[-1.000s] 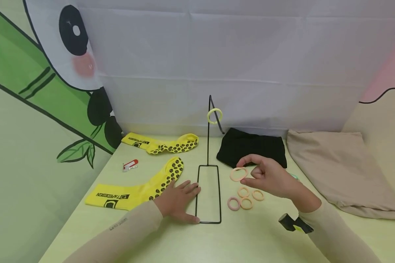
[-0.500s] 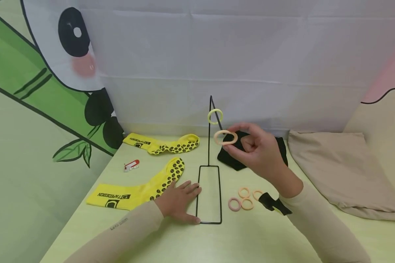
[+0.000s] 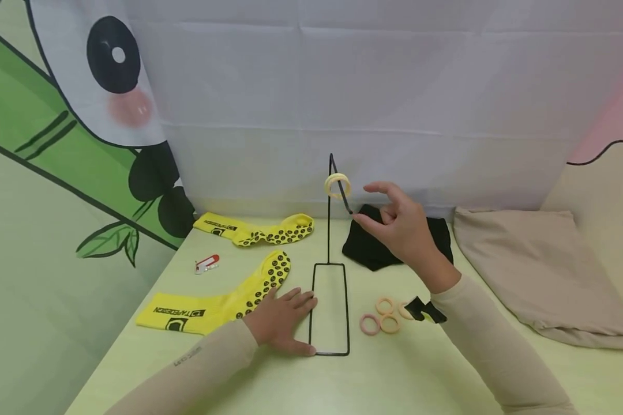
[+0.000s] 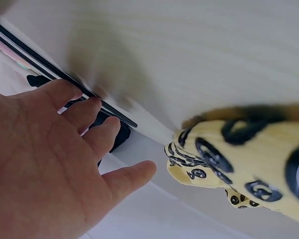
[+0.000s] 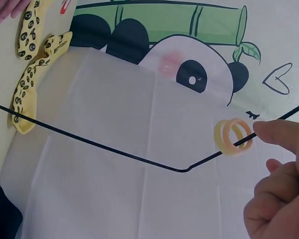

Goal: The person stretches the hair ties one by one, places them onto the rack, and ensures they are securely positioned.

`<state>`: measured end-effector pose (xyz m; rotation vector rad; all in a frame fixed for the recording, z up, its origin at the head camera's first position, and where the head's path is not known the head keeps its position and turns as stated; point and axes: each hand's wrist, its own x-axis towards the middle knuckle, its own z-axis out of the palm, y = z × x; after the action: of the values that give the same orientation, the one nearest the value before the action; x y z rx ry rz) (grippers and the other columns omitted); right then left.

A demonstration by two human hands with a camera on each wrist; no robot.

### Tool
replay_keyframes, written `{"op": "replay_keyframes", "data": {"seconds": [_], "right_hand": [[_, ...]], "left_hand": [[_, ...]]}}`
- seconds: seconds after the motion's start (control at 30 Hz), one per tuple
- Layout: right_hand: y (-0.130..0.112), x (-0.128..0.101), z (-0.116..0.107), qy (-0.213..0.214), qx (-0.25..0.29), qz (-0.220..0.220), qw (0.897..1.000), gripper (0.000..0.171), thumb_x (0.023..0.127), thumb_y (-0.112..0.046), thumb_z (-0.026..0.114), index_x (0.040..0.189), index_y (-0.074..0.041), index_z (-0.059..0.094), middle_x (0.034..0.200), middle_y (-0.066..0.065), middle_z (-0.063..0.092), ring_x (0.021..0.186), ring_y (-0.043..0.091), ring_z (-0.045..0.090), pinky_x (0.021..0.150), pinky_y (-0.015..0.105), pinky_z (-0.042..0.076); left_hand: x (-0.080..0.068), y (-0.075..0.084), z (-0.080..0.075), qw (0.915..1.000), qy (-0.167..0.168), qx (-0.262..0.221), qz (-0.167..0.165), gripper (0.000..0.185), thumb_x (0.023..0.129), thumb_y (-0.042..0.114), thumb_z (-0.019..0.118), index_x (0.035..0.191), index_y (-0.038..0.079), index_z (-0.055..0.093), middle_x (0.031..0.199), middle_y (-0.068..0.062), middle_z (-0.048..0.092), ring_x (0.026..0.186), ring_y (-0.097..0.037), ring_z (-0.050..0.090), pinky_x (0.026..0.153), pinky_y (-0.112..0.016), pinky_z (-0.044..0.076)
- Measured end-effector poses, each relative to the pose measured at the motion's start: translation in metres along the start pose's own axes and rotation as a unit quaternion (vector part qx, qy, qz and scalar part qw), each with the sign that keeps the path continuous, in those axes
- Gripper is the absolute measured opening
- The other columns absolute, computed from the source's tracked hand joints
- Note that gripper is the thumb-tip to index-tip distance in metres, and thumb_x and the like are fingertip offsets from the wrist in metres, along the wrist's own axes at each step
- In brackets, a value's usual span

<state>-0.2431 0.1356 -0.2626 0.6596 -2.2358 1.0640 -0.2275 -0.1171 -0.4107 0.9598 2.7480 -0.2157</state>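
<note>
A black wire stand (image 3: 329, 236) rises from a rectangular wire base, with a slanting arm at its top. Two rings hang together on that arm, a yellow ring (image 5: 218, 137) and an orange ring (image 5: 226, 132) side by side. Close to the arm's free end is my right hand (image 3: 402, 227), thumb and index finger spread apart, the other fingers curled, nothing held. In the right wrist view its index fingertip lies beside the orange ring. My left hand (image 3: 282, 320) rests spread out, fingertips and thumb at the base's left bar.
Two yellow dotted socks (image 3: 187, 311) lie left of the stand, near a small red-and-white item (image 3: 206, 263). Right of the base are several loose rings (image 3: 370, 324), one partly hidden by the wrist strap. A folded black cloth (image 3: 363, 248) and a beige cloth (image 3: 524, 259) lie behind.
My right hand has carried the orange ring up and left, put it on the stand's arm beside the yellow one, and let go. My left hand has stayed in place.
</note>
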Motion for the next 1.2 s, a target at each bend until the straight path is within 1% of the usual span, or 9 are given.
{"op": "replay_keyframes", "data": {"seconds": [0.2,0.37,0.57,0.77,0.9,0.97,1.03,1.1,1.2], "right_hand": [[0.024,-0.022,-0.001,-0.059,-0.029,0.074,0.995,0.043,0.08,-0.026,0.073,0.118,-0.015,0.058,0.047,-0.005,0.024,0.039,0.008,0.02,0.041,0.026,0.023],[0.046,-0.043,0.005,-0.124,-0.027,0.149,0.981,0.042,0.081,-0.025,0.072,0.119,-0.016,0.056,0.048,-0.006,0.024,0.039,0.008,0.023,0.042,0.026,0.026],[0.075,-0.064,0.009,-0.2,-0.006,0.223,0.954,0.042,0.079,-0.017,0.073,0.118,-0.014,0.057,0.048,-0.006,0.024,0.041,0.009,0.023,0.045,0.026,0.029],[0.107,-0.08,0.01,-0.298,0.045,0.233,0.924,0.044,0.076,-0.007,0.073,0.117,-0.004,0.058,0.047,-0.007,0.022,0.042,0.007,0.019,0.042,0.022,0.025],[0.125,-0.087,0.012,-0.358,0.062,0.25,0.898,0.045,0.073,0.003,0.069,0.117,-0.001,0.058,0.048,-0.007,0.026,0.044,0.008,0.02,0.043,0.021,0.023],[0.131,-0.09,0.015,-0.38,0.066,0.267,0.883,0.046,0.071,0.007,0.064,0.116,-0.002,0.058,0.048,-0.007,0.028,0.045,0.008,0.02,0.043,0.021,0.021],[0.135,-0.092,0.018,-0.394,0.073,0.277,0.873,0.049,0.067,0.011,0.06,0.114,-0.002,0.058,0.048,-0.006,0.029,0.044,0.008,0.022,0.044,0.021,0.021],[0.136,-0.093,0.021,-0.407,0.084,0.281,0.865,0.051,0.065,0.013,0.058,0.113,0.0,0.057,0.047,-0.006,0.031,0.043,0.008,0.023,0.045,0.02,0.022],[0.135,-0.092,0.024,-0.422,0.094,0.27,0.86,0.048,0.065,0.013,0.061,0.111,0.002,0.056,0.047,-0.005,0.03,0.041,0.007,0.026,0.045,0.02,0.024]], "left_hand": [[0.0,0.0,0.001,1.0,0.003,-0.003,0.0,0.099,0.072,0.084,0.037,0.148,0.023,0.022,0.155,0.003,0.02,0.142,-0.024,0.021,0.108,-0.062,0.018],[0.0,-0.001,0.001,0.9999,0.005,-0.009,0.003,0.099,0.072,0.083,0.038,0.148,0.022,0.022,0.155,0.002,0.021,0.142,-0.025,0.021,0.107,-0.063,0.018],[0.002,-0.002,0.003,0.9999,0.007,-0.009,0.004,0.099,0.072,0.083,0.037,0.148,0.022,0.022,0.155,0.002,0.021,0.142,-0.024,0.021,0.107,-0.063,0.019],[0.003,-0.004,0.006,0.9999,0.013,0.0,0.002,0.099,0.072,0.084,0.036,0.148,0.023,0.022,0.155,0.004,0.021,0.142,-0.023,0.021,0.107,-0.063,0.02],[0.003,-0.004,0.006,0.9999,0.013,-0.006,0.003,0.099,0.072,0.084,0.036,0.148,0.023,0.022,0.155,0.003,0.021,0.142,-0.024,0.021,0.107,-0.063,0.019],[0.003,-0.004,0.006,0.9999,0.012,-0.009,0.003,0.099,0.072,0.084,0.036,0.148,0.023,0.022,0.155,0.003,0.021,0.142,-0.024,0.021,0.107,-0.063,0.019],[0.002,-0.003,0.005,0.9999,0.012,-0.011,0.003,0.099,0.071,0.084,0.037,0.148,0.023,0.022,0.155,0.003,0.021,0.142,-0.024,0.021,0.107,-0.063,0.019],[0.001,-0.003,0.004,0.9998,0.014,-0.013,0.003,0.099,0.072,0.084,0.038,0.148,0.023,0.023,0.155,0.003,0.022,0.142,-0.024,0.022,0.107,-0.063,0.02],[0.0,-0.002,0.003,0.9998,0.014,-0.013,0.003,0.099,0.072,0.083,0.038,0.148,0.023,0.023,0.155,0.003,0.022,0.142,-0.025,0.023,0.106,-0.063,0.02]]}}
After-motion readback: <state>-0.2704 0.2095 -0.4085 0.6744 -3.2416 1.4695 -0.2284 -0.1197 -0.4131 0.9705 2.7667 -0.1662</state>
